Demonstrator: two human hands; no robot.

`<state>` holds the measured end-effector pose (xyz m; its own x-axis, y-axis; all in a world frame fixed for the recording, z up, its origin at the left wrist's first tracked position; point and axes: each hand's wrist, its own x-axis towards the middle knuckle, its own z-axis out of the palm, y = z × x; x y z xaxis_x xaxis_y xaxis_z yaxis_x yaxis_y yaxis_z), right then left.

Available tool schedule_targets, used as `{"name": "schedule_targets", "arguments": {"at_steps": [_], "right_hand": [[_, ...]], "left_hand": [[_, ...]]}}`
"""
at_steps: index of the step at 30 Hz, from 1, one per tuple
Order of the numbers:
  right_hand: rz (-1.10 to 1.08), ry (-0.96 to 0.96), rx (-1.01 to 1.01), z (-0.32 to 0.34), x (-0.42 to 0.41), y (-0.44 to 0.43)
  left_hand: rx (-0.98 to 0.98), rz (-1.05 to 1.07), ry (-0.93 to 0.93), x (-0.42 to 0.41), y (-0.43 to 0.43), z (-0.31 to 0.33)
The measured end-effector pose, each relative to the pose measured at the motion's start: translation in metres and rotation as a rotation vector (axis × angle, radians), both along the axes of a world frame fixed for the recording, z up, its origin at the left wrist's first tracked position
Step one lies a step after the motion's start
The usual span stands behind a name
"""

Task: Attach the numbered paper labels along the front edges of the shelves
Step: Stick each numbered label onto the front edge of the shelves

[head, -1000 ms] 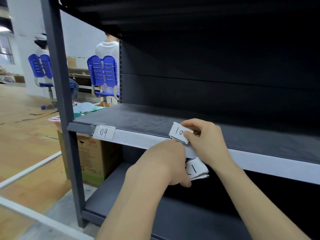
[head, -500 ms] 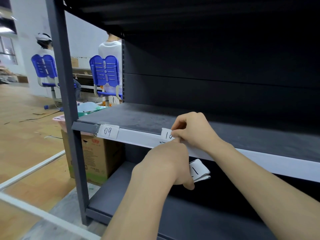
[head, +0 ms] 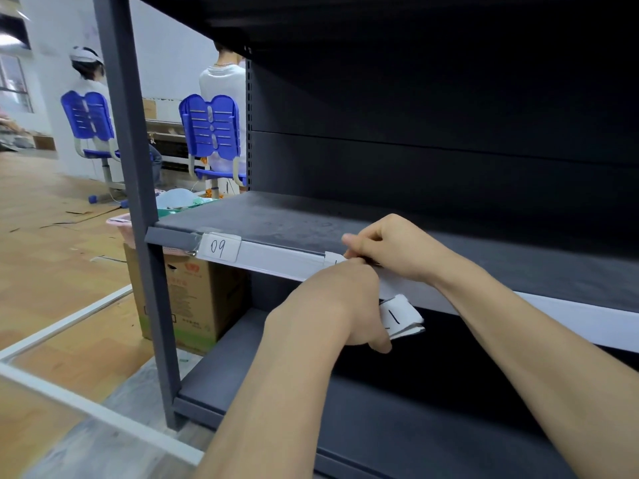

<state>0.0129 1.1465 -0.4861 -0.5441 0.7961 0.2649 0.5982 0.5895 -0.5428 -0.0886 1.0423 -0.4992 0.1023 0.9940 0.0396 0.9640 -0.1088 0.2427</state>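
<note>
A dark grey shelf (head: 276,219) has a white strip (head: 276,262) along its front edge. A paper label marked 09 (head: 220,247) sits on the strip near the left post. To its right, my right hand (head: 390,248) pinches a second label (head: 332,259) against the strip; only its left corner shows. My left hand (head: 340,302) is pressed up against the strip just below it and also grips a small stack of spare labels (head: 401,316), the top one showing a 1.
A grey upright post (head: 138,202) stands at the left. A cardboard box (head: 186,299) sits on the floor behind it. Two people sit on blue chairs (head: 211,129) in the background. A lower shelf (head: 345,409) lies beneath my forearms.
My right hand brought the label marked 10 down from above the shelf onto the white strip, where it is now mostly covered by my fingers. The view shifted left.
</note>
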Motion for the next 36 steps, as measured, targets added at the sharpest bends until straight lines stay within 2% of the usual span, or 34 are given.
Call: {"name": "schedule_targets", "arguments": {"at_steps": [3, 6, 12, 16, 19, 26, 30, 33, 36], "right_hand": [[-0.016, 0.015, -0.04, -0.001, 0.005, -0.008], [-0.035, 0.052, 0.044, -0.009, 0.021, -0.013], [-0.149, 0.343, 0.144, -0.016, 0.083, -0.033], [-0.17, 0.352, 0.114, -0.019, 0.13, -0.044], [-0.202, 0.48, 0.051, -0.022, 0.16, -0.051], [-0.376, 0.691, 0.003, -0.021, 0.23, -0.051], [-0.311, 0.657, -0.056, -0.017, 0.238, -0.055], [-0.31, 0.574, 0.023, -0.023, 0.228, -0.052], [-0.442, 0.732, 0.049, -0.027, 0.228, -0.046]], "left_hand": [[0.073, -0.023, -0.036, -0.002, 0.005, -0.003], [0.186, -0.032, -0.111, 0.001, 0.01, -0.006], [0.369, -0.041, -0.246, 0.03, 0.022, -0.006], [0.485, -0.047, -0.295, 0.066, 0.027, -0.007], [0.542, -0.068, -0.305, 0.101, 0.032, -0.01], [0.574, -0.086, -0.281, 0.153, 0.034, -0.016], [0.565, -0.092, -0.268, 0.158, 0.035, -0.017], [0.549, -0.086, -0.291, 0.162, 0.035, -0.018], [0.512, -0.074, -0.334, 0.161, 0.036, -0.022]]}}
